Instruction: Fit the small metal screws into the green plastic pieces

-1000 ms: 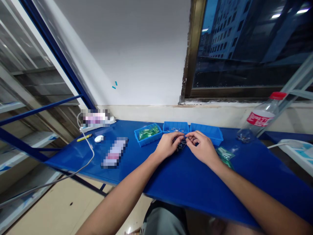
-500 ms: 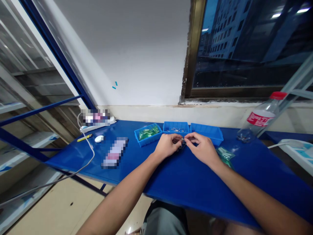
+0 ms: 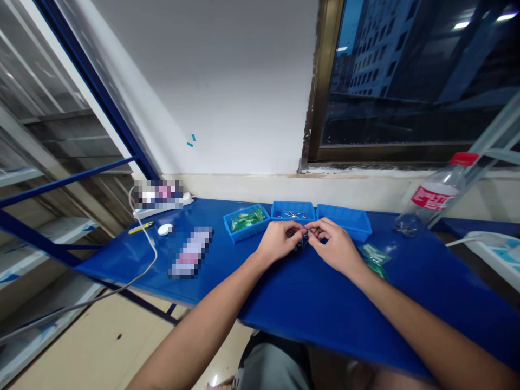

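Above table (image 3: 309, 303), both hands (image 3: 278, 242) (image 3: 337, 244), fingers (image 3: 320, 227) pinching dark part (image 3: 301, 242)

**Through my head camera: bare arms, grey shorts**

On my feed the body comes in from the bottom corners as two bare forearms, the left forearm (image 3: 203, 325) and the right forearm (image 3: 422, 330), long and slim, narrowing toward the wrists. The left hand (image 3: 278, 242) and right hand (image 3: 337, 245) have slender fingers (image 3: 320, 227). Low in the frame I can see grey shorts (image 3: 272, 368) with a dark band along their upper edge, next to a dim stretch of bare leg (image 3: 390, 380).
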`<state>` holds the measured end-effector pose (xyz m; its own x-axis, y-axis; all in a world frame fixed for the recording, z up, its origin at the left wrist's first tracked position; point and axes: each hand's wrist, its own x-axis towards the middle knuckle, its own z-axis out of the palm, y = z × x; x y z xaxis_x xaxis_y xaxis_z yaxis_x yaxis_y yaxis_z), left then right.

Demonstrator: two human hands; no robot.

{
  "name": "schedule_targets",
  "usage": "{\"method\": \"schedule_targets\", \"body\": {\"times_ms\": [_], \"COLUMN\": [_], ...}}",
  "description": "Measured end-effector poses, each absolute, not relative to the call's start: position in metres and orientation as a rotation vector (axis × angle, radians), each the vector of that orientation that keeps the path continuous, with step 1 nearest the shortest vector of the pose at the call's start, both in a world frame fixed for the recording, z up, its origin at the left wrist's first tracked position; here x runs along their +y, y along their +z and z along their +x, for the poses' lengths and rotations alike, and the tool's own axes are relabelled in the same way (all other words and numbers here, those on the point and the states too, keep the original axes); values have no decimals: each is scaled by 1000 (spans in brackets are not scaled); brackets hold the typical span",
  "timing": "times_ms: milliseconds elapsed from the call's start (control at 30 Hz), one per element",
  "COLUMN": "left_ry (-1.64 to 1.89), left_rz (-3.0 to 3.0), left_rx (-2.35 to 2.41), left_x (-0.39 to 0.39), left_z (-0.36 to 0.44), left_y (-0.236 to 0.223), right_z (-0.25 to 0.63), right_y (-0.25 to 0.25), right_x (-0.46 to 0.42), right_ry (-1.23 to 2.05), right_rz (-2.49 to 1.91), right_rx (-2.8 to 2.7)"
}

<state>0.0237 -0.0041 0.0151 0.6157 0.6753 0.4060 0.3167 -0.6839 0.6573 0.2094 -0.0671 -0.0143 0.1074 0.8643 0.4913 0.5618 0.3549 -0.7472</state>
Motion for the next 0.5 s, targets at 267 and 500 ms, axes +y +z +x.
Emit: {"method": "schedule_targets", "body": {"times_ms": [267, 500], "left_ry": [799, 879], "left_rz": [2322, 2242], "left_rx": [766, 835], "left_x": [-2, 4], "left_z": [21, 23], "left_y": [14, 7], "right_z": [213, 211], "right_y": [-12, -16], "right_x": [-68, -67], "right_ry": [360, 554], "right_rz": [-1252, -1264], "right_rx": [-1613, -1454]}}
